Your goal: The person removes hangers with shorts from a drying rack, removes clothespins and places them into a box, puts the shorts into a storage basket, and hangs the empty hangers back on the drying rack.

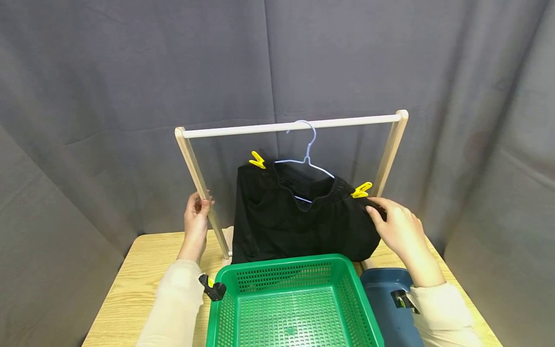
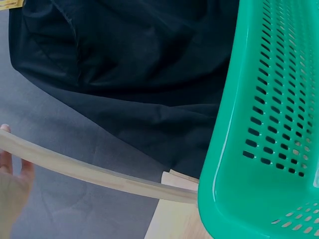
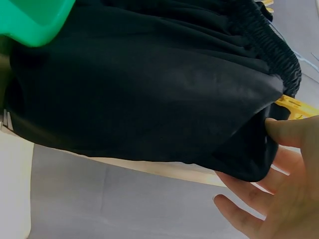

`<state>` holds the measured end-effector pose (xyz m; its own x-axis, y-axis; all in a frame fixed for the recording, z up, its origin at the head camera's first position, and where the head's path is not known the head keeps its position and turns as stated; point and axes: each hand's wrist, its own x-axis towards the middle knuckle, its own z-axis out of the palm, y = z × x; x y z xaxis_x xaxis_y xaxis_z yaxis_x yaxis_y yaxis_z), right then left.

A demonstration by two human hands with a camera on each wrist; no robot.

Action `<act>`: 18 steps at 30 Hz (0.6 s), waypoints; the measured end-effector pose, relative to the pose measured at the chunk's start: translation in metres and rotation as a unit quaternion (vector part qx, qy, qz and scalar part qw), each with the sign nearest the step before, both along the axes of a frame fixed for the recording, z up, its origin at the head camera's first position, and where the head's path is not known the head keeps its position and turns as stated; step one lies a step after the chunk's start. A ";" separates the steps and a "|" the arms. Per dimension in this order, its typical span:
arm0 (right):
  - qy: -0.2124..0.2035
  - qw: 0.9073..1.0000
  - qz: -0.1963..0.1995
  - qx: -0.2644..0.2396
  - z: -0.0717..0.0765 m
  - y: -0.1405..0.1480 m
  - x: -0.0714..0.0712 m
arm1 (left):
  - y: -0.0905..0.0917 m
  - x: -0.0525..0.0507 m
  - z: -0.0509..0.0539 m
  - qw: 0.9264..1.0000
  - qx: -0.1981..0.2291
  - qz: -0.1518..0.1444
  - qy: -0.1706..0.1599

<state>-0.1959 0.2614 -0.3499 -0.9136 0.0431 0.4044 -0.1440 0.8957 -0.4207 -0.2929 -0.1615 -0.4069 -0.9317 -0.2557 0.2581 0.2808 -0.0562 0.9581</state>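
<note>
blk garment (image 1: 299,231) hangs on hanger (image 1: 308,153) from rack bar (image 1: 355,121), behind green basket (image 1: 286,261). l hand (image 1: 196,223) grips rack post (image 1: 194,168); r hand (image 1: 401,229) pinches garment's side nr yellow clip (image 1: 362,190). prob light, soft, floppy, not fragile; best hold: thick gathered waistband (image 1: 340,189).

A green perforated basket (image 1: 290,308) stands on a wood-grained table (image 1: 130,289) — a blue tray (image 1: 385,308) just beside it — with grey cloth (image 1: 173,62) hanging behind.

Black garment (image 1: 299,231), tilted on lavender hanger (image 1: 308,153)
</note>
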 end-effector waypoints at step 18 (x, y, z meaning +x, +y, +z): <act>-0.026 0.998 0.042 -0.025 -0.004 -0.014 -0.011 | -0.008 0.000 0.001 0.998 0.043 0.002 -0.036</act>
<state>-0.2066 0.2470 -0.3537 -0.9344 -0.0156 0.3558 -0.1946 0.8590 -0.4735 -0.2924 -0.1693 -0.4062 -0.9459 -0.2774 0.1684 0.2126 -0.1376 0.9674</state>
